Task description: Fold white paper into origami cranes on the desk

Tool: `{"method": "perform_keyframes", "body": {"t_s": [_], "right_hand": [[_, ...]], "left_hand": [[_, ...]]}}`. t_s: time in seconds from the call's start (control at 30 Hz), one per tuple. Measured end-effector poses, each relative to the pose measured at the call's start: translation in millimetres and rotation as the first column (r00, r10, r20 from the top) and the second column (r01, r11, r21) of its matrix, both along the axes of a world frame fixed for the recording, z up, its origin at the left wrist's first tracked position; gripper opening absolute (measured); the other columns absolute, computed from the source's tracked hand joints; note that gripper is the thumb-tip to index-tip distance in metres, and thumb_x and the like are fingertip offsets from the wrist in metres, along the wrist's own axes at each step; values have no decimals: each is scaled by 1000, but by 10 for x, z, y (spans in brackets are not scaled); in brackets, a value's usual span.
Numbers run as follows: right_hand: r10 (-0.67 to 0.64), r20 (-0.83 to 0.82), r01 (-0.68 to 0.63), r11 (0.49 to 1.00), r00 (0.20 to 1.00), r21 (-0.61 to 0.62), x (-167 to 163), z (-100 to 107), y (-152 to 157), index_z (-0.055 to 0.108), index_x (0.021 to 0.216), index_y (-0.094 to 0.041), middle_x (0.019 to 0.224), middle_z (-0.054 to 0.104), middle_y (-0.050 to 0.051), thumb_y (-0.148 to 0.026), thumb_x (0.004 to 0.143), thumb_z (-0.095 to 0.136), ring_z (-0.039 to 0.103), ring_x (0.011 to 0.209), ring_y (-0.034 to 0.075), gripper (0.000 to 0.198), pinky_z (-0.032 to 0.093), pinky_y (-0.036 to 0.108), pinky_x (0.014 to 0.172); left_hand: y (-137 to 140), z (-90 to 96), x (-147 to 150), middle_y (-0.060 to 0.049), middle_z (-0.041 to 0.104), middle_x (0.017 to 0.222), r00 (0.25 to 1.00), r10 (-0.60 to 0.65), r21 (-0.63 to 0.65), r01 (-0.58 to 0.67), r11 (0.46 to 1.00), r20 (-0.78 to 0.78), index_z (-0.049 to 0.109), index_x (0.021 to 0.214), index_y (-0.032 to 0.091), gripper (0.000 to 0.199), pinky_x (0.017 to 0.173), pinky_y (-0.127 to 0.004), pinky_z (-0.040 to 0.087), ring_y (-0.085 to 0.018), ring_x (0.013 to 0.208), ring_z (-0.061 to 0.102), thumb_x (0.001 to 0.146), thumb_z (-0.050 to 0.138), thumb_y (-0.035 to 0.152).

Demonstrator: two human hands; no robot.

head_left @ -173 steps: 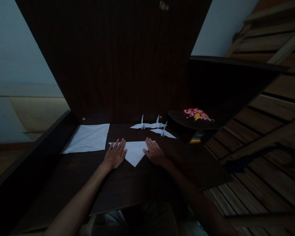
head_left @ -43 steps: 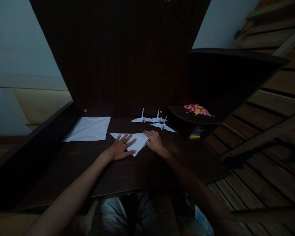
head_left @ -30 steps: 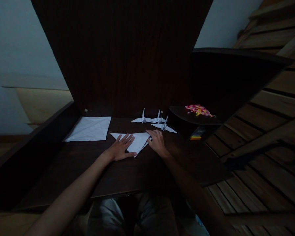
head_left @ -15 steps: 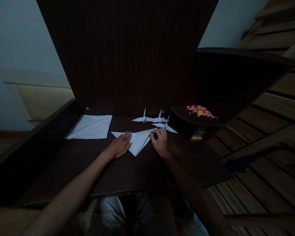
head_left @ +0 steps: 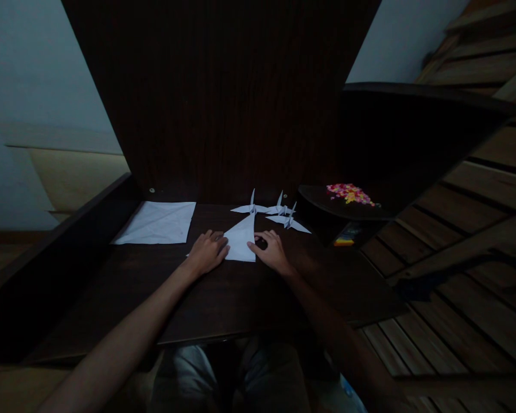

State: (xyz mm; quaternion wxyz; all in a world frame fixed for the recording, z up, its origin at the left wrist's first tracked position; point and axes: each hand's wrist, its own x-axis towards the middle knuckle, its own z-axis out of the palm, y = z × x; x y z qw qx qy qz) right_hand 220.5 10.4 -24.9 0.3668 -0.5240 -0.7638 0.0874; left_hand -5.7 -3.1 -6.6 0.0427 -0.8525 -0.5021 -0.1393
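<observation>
A folded sheet of white paper (head_left: 241, 242) lies on the dark desk in front of me, one sharp point reaching away and a straight edge on its right. My left hand (head_left: 206, 252) rests palm down over its left part, fingers laid on the paper and covering some of it. At the right edge, my right hand (head_left: 271, 250) has thumb and forefinger curled together on the paper. Just beyond stand white origami cranes: one at the left (head_left: 251, 209), one behind (head_left: 280, 210) and one nearer (head_left: 288, 221).
A flat creased white sheet (head_left: 158, 222) lies at the desk's left. Many small pink, red and yellow pieces (head_left: 350, 194) are piled on a dark corner shelf (head_left: 313, 198) at right. Dark panels (head_left: 223, 103) rise behind and beside the desk.
The paper has turned, so its long point now reaches away from me instead of to the right. My right hand has come slightly nearer and lower along its edge; the left has barely shifted.
</observation>
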Motion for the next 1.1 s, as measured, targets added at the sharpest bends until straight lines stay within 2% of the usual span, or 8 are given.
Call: {"method": "perform_keyframes", "body": {"t_s": [0.2,0.3,0.37,0.5,0.67,0.83,0.97,1.1], "right_hand": [[-30,-64,25,997,998,-67,3,14,12,66,87,-18,78,65,3,-31,68,69,55,77,18,23,43,30,72],[-95,-88,82,987,992,-141,19,25,13,61,68,-19,62,59,-1,-32,66,69,53,64,15,16,41,26,62],[-126,-120,96,970,985,-225,32,28,15,57,58,-18,54,55,-3,-34,66,67,50,55,13,20,38,24,55],[-149,-157,95,947,976,-307,43,23,14,58,54,-17,50,55,-3,-37,67,65,48,48,10,25,33,21,48],[-201,-94,182,967,975,-180,32,9,9,57,58,-18,54,57,-2,-39,76,59,50,50,11,27,35,23,51],[-225,-40,225,974,974,3,13,18,125,59,73,-19,70,60,1,-37,82,53,56,64,14,21,41,25,63],[-253,-13,253,967,967,10,-88,117,376,59,91,-18,79,63,2,-39,82,56,59,75,17,23,42,27,68],[-348,46,349,937,936,-10,-266,279,665,57,101,-18,90,64,6,-45,83,55,61,87,21,33,43,29,72]], "left_hand": [[9,-2,-14,-11,60,113,988,-117,-53,123,991,99,69,103,17,34,90,-38,46,-24,100,56,89,46,38],[13,-26,-1,-10,62,111,979,-167,-53,174,983,115,68,105,18,35,92,-39,45,-24,101,56,88,47,40],[14,-35,7,-9,62,113,977,-180,-55,187,981,114,68,106,18,35,94,-41,43,-25,104,55,87,48,40],[13,-28,5,-8,61,121,979,-175,-90,184,979,109,66,107,19,33,98,-46,40,-28,111,53,83,51,36],[16,-7,-10,-8,61,123,987,-148,-79,154,985,69,63,107,18,31,98,-48,39,-30,112,52,81,51,32],[35,0,-4,-11,64,117,984,-165,-56,168,984,66,63,95,17,35,92,-45,43,-28,106,55,88,47,48],[54,-7,-16,-11,65,113,980,-181,-59,186,981,83,61,92,18,36,90,-42,44,-27,105,55,85,52,53],[67,-22,-42,-11,65,113,979,-173,-78,182,980,107,61,102,19,40,92,-41,43,-27,107,55,84,55,54]]}}
